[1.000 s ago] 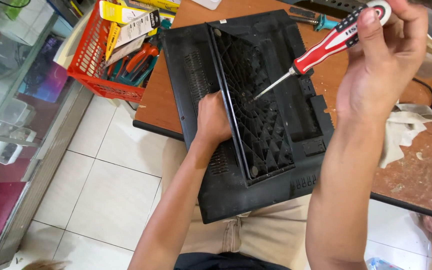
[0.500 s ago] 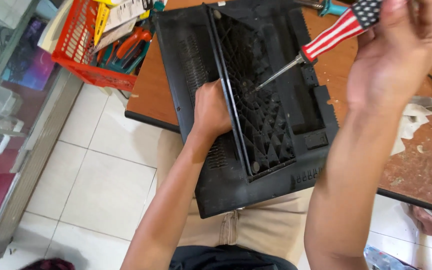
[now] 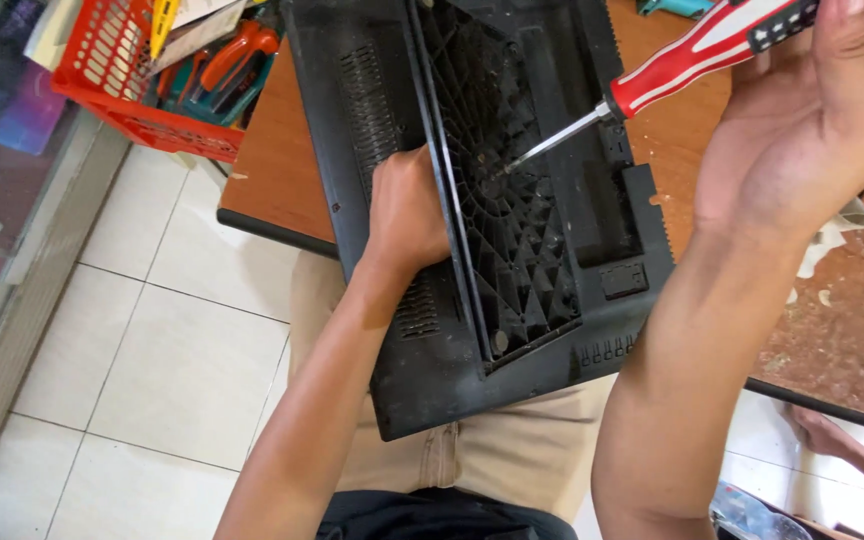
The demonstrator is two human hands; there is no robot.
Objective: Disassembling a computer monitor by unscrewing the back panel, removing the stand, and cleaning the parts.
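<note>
At frame centre, a black laptop base (image 3: pixel 552 260) lies upside down, overhanging the wooden table (image 3: pixel 272 170). The left hand (image 3: pixel 407 210) presses it, fingers curled together. The right hand (image 3: pixel 802 130), upper right, clamps a red-and-white screwdriver (image 3: pixel 692 55), tip on the ribbed panel. A red basket (image 3: pixel 122 90) of tools sits upper left.

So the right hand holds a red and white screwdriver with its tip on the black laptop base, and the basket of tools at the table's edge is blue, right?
Not quite. The head view shows the basket is red, not blue. The rest stands: the right hand holds the red and white screwdriver, tip on the black laptop base.
</note>
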